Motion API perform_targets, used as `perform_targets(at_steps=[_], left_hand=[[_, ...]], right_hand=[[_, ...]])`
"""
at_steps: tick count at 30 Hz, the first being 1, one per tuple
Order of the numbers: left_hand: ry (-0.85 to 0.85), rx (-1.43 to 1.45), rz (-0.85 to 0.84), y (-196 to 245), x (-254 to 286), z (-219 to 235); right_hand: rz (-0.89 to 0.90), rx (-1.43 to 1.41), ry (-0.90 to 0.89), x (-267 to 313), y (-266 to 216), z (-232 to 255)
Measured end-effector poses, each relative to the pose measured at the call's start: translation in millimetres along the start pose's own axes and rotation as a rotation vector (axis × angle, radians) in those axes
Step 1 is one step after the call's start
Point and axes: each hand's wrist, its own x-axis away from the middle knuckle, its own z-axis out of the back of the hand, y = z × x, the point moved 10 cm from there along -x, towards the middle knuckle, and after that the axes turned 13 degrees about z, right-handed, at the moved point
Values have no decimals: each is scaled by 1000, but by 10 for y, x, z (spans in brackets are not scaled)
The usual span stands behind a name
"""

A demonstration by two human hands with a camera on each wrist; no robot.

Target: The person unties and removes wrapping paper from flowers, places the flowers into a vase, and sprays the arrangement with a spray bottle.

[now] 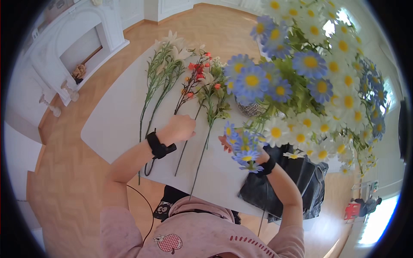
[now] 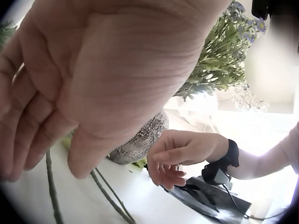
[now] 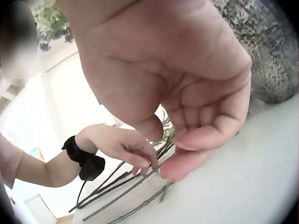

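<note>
Over the stems on the white table, my left hand (image 1: 178,127) hovers with its fingers relaxed and nothing in its grasp. In the left wrist view, green stems (image 2: 105,189) lie beneath its fingertips. My right hand (image 1: 226,144) is half hidden behind blue daisies (image 1: 247,150) in the head view. The right wrist view shows its fingers loosely bent, close over a stem end (image 3: 159,193). White lilies (image 1: 172,49) lie left of a branch with red-orange blossoms (image 1: 198,71). Beside the right hand stands a rough grey vase (image 3: 266,51).
Tall white and blue daisies (image 1: 309,62) rise at the right and block much of the view. A black, shiny folded sheet or bag (image 1: 301,180) lies under the right forearm. The white table (image 1: 112,116) has its front edge near my body. A fireplace (image 1: 81,43) stands far left.
</note>
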Motion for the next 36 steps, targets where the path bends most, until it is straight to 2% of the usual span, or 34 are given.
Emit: perform_targets(at_steps=[2, 3, 5, 6, 7, 8, 9, 11, 12, 13, 14, 15, 16, 18, 20, 21, 22, 23, 24, 26, 28, 30, 32, 33, 35, 36], left_hand=[[21, 56, 74, -53, -115, -40], [31, 91, 129, -124, -151, -63], [50, 86, 136, -167, -180, -170], [63, 56, 116, -149, -204, -231], [68, 99, 144, -171, -217, -198], [-75, 178, 138, -165, -209, -254], [-219, 245, 122, -168, -192, -352], [-279, 354, 135, -249, -266, -479], [-332, 447, 129, -223, -277, -563], [-341, 441, 116, -203, -256, -530], [-433, 563, 155, -213, -212, -526], [-529, 682, 195, -205, -171, -553], [-539, 664, 180, -184, -167, -569], [-634, 1105, 45, -3, -145, -464], [-619, 1151, -31, 57, -142, -314], [-599, 1225, -94, 90, -126, -198], [-595, 1208, -100, 88, -92, -145], [-657, 1369, -109, 102, -30, -64], [-718, 1535, -119, 101, 35, 28], [-733, 1588, -149, -10, 221, 197], [-766, 1648, -171, -139, 444, 290], [-784, 1528, -154, -286, 646, 257], [-743, 1514, -144, -447, 749, 213], [-701, 1500, -144, -516, 780, 217], [-702, 1507, -135, -589, 845, 206], [-712, 1514, -134, -599, 872, 191]], right_hand=[[-348, -301, -168, -240, 27, -424], [-337, -275, -201, -336, -30, -529], [-333, -312, -6, -429, -17, -553], [-327, -279, -46, -481, 10, -593], [-318, -318, 17, -517, 45, -576], [-318, -373, 82, -501, 67, -596], [-327, -372, 53, -476, 78, -646], [-220, 86, 158, -488, 21, -317], [-232, 81, 158, -448, 33, -280], [-160, 205, 194, -459, -55, -139], [-88, 330, 233, -478, -154, -26], [-106, 326, 247, -468, -148, 7], [-159, 244, 197, -460, -90, -40], [-217, 154, 177, -418, 66, -122], [-10, 283, 311, -478, -32, -50], [-10, 285, 334, -442, 26, -15], [-184, -60, 346, -393, 107, 20], [-347, -408, 343, -335, 185, -58], [-337, -406, 352, -319, 166, -11], [-187, -616, 399, -303, 76, 65], [-228, -558, 339, -277, 114, 90], [-262, -504, 272, -247, 134, 71], [-268, -857, 372, -231, 129, 28], [-262, -861, 365, -235, 112, 41], [-164, -1425, 361, -310, -80, -15], [-165, -1426, 352, -322, -154, 22]])
